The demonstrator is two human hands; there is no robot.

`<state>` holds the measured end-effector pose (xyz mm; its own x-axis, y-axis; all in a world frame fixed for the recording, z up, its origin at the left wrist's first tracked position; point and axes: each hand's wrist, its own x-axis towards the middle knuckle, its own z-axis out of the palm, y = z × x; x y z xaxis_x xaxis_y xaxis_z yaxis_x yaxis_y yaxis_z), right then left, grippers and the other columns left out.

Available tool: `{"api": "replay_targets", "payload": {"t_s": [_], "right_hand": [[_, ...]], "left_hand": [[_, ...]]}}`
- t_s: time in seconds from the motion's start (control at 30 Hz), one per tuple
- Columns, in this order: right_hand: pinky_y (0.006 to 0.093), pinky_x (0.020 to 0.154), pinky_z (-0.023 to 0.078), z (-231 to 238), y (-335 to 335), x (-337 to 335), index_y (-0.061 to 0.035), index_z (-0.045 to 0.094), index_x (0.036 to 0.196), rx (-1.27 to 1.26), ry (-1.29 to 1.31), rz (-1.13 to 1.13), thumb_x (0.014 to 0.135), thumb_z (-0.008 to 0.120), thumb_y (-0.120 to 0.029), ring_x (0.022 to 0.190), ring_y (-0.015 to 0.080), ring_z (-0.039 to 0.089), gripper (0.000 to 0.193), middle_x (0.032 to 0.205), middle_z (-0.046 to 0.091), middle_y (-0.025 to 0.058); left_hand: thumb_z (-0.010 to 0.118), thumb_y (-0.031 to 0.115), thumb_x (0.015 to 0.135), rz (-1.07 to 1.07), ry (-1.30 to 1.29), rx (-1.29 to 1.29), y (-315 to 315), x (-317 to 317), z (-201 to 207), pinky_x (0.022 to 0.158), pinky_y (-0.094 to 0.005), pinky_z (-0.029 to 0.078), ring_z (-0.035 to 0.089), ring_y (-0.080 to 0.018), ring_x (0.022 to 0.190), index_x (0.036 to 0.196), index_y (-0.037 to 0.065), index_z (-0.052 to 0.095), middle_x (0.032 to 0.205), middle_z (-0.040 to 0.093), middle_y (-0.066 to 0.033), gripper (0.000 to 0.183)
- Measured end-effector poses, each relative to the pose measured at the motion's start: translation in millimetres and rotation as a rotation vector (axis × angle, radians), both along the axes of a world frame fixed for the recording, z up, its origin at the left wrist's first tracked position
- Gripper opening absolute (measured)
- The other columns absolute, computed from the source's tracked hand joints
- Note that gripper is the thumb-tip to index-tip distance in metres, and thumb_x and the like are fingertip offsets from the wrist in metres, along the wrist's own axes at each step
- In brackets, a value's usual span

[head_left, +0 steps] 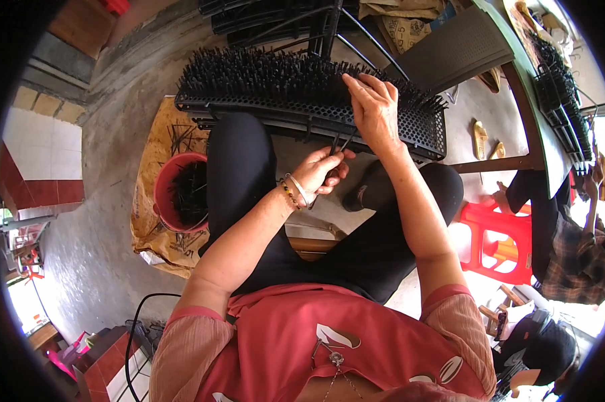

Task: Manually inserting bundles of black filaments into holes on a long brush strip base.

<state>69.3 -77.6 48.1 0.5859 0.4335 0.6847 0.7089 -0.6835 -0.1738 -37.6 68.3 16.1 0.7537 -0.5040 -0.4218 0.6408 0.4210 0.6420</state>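
My left hand (321,171) is closed round a few thin dark rods (343,143) that point up toward the rack, just above my lap. Over the near right part of a black perforated rack (409,133) is my right hand (376,110), its fingers bent and pressed together at the tips. Whatever those fingertips hold is too small to make out. Many short black rods (262,77) stand upright in the rack's holes, densest along its far side. The front rows of holes are bare.
A red bucket (161,194) of dark rods stands left of my leg on brown sacking (148,234). At right are a green-topped table (550,127) with another black rack (562,100), a red stool (473,234), and a co-worker in a plaid shirt (577,261). Yellow slippers (480,139) lie beneath.
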Motion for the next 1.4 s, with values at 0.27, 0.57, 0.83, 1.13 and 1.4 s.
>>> {"api": "replay_targets", "payload": {"t_s": [0.27, 0.57, 0.83, 1.13, 1.4], "right_hand": [[0.0357, 0.088, 0.040, 15.7, -6.4, -1.3, -0.0071, 0.066, 0.106, 0.169, 0.055, 0.040, 0.077, 0.066, -0.004, 0.097, 0.0241, 0.060, 0.029, 0.093, 0.067, 0.0088], [0.0235, 0.062, 0.046, 22.6, -30.9, -16.3, 0.0038, 0.067, 0.097, 0.566, 1.105, 0.142, 0.084, 0.068, -0.024, 0.069, 0.0096, 0.056, 0.031, 0.076, 0.065, 0.0041], [0.0206, 0.065, 0.047, 29.3, -45.1, -1.9, 0.0026, 0.065, 0.100, 0.907, 0.927, 0.091, 0.090, 0.060, -0.014, 0.069, 0.0091, 0.059, 0.020, 0.083, 0.067, 0.0067], [0.0227, 0.070, 0.052, 8.2, -23.3, 7.6, 0.0039, 0.064, 0.103, 0.748, 0.560, 0.033, 0.088, 0.061, -0.007, 0.080, 0.0106, 0.063, 0.018, 0.088, 0.067, 0.0076], [0.0246, 0.066, 0.050, 6.9, -15.4, 2.9, 0.0009, 0.066, 0.097, 0.434, 0.317, 0.034, 0.083, 0.065, -0.005, 0.074, 0.0135, 0.064, 0.015, 0.084, 0.067, 0.0093]], "left_hand": [[0.047, 0.025, 0.096, 0.024, 0.018, -0.029, 0.7, 1.2, 0.5, 0.039, -0.0145, 0.024, 0.037, -0.0028, 0.053, 0.114, 0.007, 0.052, 0.075, 0.050, 0.0007, 0.026], [0.043, 0.026, 0.098, 0.080, -0.110, -0.147, 1.4, 3.3, 12.2, 0.039, -0.0142, 0.026, 0.038, -0.0033, 0.053, 0.116, 0.008, 0.051, 0.077, 0.050, -0.0005, 0.027], [0.041, 0.027, 0.099, 0.024, -0.026, -0.094, -10.7, 4.2, 1.1, 0.039, -0.0145, 0.024, 0.036, -0.0030, 0.053, 0.120, 0.008, 0.050, 0.077, 0.050, -0.0006, 0.030], [0.045, 0.029, 0.097, 0.101, 0.068, 0.030, -11.4, 7.0, -5.3, 0.039, -0.0149, 0.025, 0.037, -0.0033, 0.053, 0.112, 0.007, 0.055, 0.077, 0.054, -0.0016, 0.028], [0.047, 0.022, 0.094, 0.072, 0.064, 0.064, -8.0, 5.4, -5.5, 0.037, -0.0154, 0.024, 0.037, -0.0030, 0.051, 0.105, 0.007, 0.057, 0.075, 0.055, -0.0011, 0.022]]}}
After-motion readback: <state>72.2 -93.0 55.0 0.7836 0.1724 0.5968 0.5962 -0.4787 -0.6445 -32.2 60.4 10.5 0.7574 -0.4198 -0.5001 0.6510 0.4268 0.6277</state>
